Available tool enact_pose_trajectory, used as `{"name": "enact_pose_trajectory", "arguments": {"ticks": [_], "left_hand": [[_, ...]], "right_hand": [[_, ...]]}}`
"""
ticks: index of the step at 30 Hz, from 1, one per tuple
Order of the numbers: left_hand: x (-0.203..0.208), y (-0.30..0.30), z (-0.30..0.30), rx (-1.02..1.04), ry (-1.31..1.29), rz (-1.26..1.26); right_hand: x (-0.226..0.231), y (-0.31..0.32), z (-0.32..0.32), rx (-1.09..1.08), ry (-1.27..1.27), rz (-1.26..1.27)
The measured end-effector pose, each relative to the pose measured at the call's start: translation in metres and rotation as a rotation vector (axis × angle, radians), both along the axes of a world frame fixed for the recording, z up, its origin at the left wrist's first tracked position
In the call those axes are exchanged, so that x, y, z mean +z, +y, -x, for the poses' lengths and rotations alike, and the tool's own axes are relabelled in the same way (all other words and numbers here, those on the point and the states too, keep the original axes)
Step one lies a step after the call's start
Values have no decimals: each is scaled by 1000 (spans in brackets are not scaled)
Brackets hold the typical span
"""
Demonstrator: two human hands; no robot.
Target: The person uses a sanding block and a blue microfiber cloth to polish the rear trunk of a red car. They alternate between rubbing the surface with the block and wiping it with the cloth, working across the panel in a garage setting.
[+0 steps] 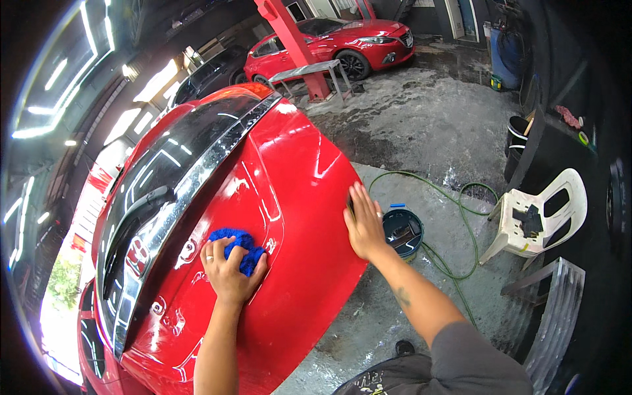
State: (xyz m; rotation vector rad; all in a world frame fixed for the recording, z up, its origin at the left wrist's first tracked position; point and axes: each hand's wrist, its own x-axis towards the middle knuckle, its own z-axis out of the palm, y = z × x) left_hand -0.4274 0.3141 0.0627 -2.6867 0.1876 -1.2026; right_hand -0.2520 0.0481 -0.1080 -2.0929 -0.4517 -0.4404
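Note:
A glossy red car tailgate (309,289) fills the middle of the view, with its dark rear window (178,141) and a wiper (135,214) on the left. My left hand (229,273) is closed round a bunched blue cloth (247,253), pressed to the painted panel. At the panel's right edge, my right hand (364,222) lies with straight fingers held together. Between its palm and the paint shows a thin dark pad (349,205), mostly hidden by the hand. Wet-looking marks and reflections show on the paint around the cloth.
On the floor to the right stands a dark bucket (403,232) holding water, beside a looping green hose (475,253). A white plastic chair (559,204) and a metal bench (559,316) are farther right. Behind are a red post (289,39) and another red car (355,36).

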Motion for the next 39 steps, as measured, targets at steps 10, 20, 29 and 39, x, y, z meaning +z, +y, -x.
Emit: {"name": "enact_pose_trajectory", "arguments": {"ticks": [10, 20, 29, 39], "left_hand": [[3, -4, -3, -12, 7, 6], [5, -5, -9, -19, 6, -5], [7, -4, 2, -15, 18, -3], [6, 1, 3, -23, -16, -5]], "right_hand": [[-24, -26, -20, 23, -113, 96], [75, 8, -86, 29, -243, 319], [73, 18, -41, 64, -290, 258], [83, 53, 36, 206, -356, 304]]}}
